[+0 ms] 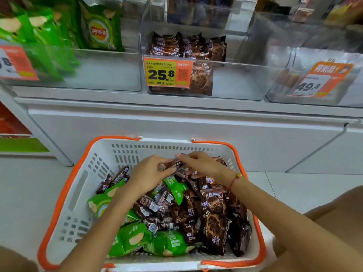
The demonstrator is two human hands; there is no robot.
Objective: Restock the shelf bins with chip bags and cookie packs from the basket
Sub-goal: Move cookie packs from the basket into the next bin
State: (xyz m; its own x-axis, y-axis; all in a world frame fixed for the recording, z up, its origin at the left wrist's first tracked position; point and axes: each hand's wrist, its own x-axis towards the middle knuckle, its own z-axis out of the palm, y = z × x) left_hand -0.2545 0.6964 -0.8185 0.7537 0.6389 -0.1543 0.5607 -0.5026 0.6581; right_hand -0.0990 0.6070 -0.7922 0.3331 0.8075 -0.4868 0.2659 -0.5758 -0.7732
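Clear shelf bins are lining the white shelf above both hands, the left bin (pixel 74 71) holding green chip bags (pixel 102 28) and the middle bin (pixel 235 81) holding brown cookie packs (pixel 200 79) behind a yellow price tag (pixel 168 72). Below them, on the floor, a white basket (pixel 78 193) with orange handles is sitting full of both kinds. Over its far end the left hand (pixel 146 176) and the right hand (pixel 202 163) are meeting, fingers curled and together gripping a small bunch of brown packs (pixel 174 166), with the heap lying just beneath the palms.
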